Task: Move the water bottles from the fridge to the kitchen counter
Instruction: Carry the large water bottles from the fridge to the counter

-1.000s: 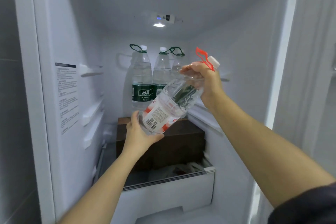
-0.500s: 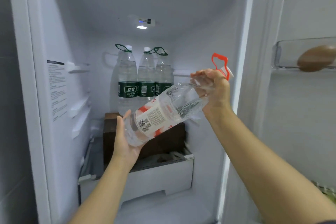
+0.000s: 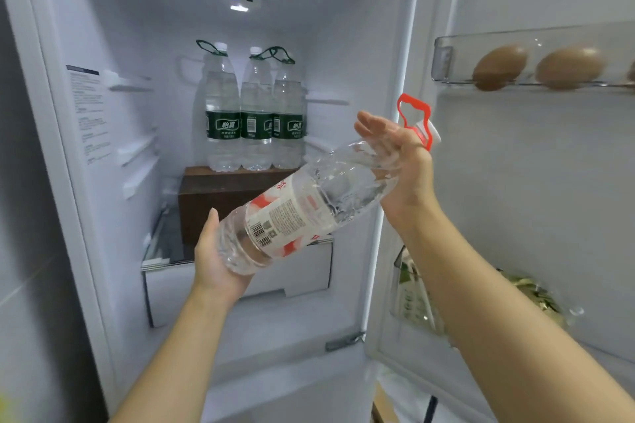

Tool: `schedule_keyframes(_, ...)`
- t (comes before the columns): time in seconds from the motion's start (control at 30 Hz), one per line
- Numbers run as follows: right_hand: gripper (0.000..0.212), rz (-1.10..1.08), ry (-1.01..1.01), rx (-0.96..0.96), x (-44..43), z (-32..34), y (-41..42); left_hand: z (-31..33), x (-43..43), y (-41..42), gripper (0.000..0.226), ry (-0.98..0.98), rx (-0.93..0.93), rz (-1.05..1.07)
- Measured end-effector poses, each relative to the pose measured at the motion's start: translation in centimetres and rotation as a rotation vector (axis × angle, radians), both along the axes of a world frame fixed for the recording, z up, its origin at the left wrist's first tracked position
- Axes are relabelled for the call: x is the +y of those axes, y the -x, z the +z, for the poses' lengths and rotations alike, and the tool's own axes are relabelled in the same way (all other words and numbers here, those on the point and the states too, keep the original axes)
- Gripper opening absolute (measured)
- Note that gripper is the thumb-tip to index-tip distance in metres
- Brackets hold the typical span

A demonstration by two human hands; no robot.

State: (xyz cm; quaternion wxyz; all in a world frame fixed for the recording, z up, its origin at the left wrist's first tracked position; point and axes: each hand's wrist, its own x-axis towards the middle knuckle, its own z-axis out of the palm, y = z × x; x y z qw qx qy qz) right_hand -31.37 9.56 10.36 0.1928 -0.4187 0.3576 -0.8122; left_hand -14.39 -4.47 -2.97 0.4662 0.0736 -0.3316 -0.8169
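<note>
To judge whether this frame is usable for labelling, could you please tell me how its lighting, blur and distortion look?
Head view: the ceiling lamp is blown out, casting cool, even light; the eggs in the door rack are smeared; the held bottle shows glints and a soft label; the fridge frame bows from the wide-angle lens.

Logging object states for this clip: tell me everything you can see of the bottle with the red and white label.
The red-labelled bottle is clear plastic holding water, with a red-and-white label bearing a barcode, a white cap and a red carry loop. It is tilted, neck up to the right, in front of the open fridge. The left hand cups its base; the right hand, fingers straight, props its shoulder.
</note>
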Motion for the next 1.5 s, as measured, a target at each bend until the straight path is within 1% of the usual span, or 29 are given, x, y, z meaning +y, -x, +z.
schedule_keyframes(0.07,0.02,-0.01,-0.033,-0.01,0.7,-0.8,-0.3,-0.7,0.8,-0.1,0.062,-0.007,-0.025,-0.022)
schedule_keyframes(0.17,0.015,-0.032,-0.034,-0.074,1.2,-2.4,-0.7,-1.9,1.3,-0.2,0.061,-0.027,-0.047,-0.071)
schedule_keyframes(0.27,0.014,-0.063,-0.007,-0.097,0.8,-3.9,-1.0,-3.3,0.9,-0.3,0.061,-0.071,-0.063,-0.109)
schedule_keyframes(0.4,0.017,-0.134,-0.013,-0.115,0.4,-6.0,-1.8,-5.3,-0.1,-0.9,0.055,-0.112,-0.088,-0.163)
schedule_keyframes(0.53,0.017,-0.178,0.017,-0.144,0.6,-9.6,-2.8,-7.9,-1.1,-1.7,0.064,-0.146,-0.086,-0.249)
schedule_keyframes(0.57,0.02,-0.192,0.025,-0.158,0.8,-10.4,-3.1,-8.7,-1.3,-1.7,0.063,-0.147,-0.101,-0.267)
schedule_keyframes(0.63,0.037,-0.256,0.007,-0.165,1.3,-11.8,-3.4,-10.0,-1.2,-1.4,0.055,-0.158,-0.131,-0.29)
schedule_keyframes(0.67,0.038,-0.294,-0.007,-0.151,1.7,-12.5,-3.5,-10.7,-1.1,-1.2,0.057,-0.163,-0.142,-0.299)
schedule_keyframes(0.7,0.032,-0.317,-0.01,-0.143,2.0,-13.0,-3.6,-11.3,-0.9,-0.9,0.061,-0.16,-0.167,-0.313)
schedule_keyframes(0.73,0.025,-0.327,-0.001,-0.149,2.4,-13.4,-3.8,-12.0,-0.7,-0.6,0.06,-0.162,-0.182,-0.318)
schedule_keyframes(0.8,0.017,-0.356,0.01,-0.16,3.4,-14.1,-3.9,-12.9,-0.1,-0.1,0.05,-0.199,-0.173,-0.362)
schedule_keyframes(0.87,0.02,-0.419,-0.011,-0.158,4.6,-14.8,-3.9,-13.3,0.8,0.4,0.054,-0.239,-0.176,-0.413)
schedule_keyframes(0.93,0.023,-0.478,-0.04,-0.164,6.0,-15.3,-3.8,-13.3,1.7,0.9,0.052,-0.249,-0.179,-0.448)
schedule_keyframes(1.0,0.015,-0.514,-0.045,-0.167,7.6,-15.4,-3.7,-13.3,2.7,1.5,0.05,-0.231,-0.213,-0.474)
schedule_keyframes(1.03,0.012,-0.532,-0.042,-0.159,8.5,-15.4,-3.6,-13.2,3.3,1.8,0.055,-0.217,-0.23,-0.485)
schedule_keyframes(1.1,0.01,-0.563,-0.024,-0.129,10.5,-15.5,-3.3,-13.0,4.8,2.6,0.077,-0.203,-0.253,-0.521)
schedule_keyframes(1.13,0.009,-0.572,-0.005,-0.119,11.6,-15.6,-3.2,-13.0,5.7,2.9,0.083,-0.193,-0.264,-0.536)
schedule_keyframes(1.17,0.009,-0.584,0.011,-0.112,12.8,-15.6,-3.1,-12.9,6.7,3.3,0.082,-0.19,-0.269,-0.546)
schedule_keyframes(1.3,0.011,-0.663,0.004,-0.093,18.5,-15.7,-3.2,-12.9,11.8,4.6,0.051,-0.206,-0.294,-0.605)
schedule_keyframes(1.33,0.011,-0.683,-0.003,-0.092,20.1,-15.7,-3.3,-12.8,13.3,4.9,0.054,-0.213,-0.306,-0.628)
schedule_keyframes(1.43,0.012,-0.747,-0.001,-0.113,25.3,-15.9,-3.6,-12.3,18.3,5.6,0.104,-0.214,-0.331,-0.749)
schedule_keyframes(1.47,0.014,-0.772,0.0,-0.11,27.2,-15.9,-3.8,-12.1,20.0,5.8,0.109,-0.211,-0.326,-0.795)
schedule_keyframes(1.5,0.015,-0.797,-0.005,-0.102,29.1,-16.0,-3.9,-12.2,21.7,6.0,0.107,-0.216,-0.316,-0.831)
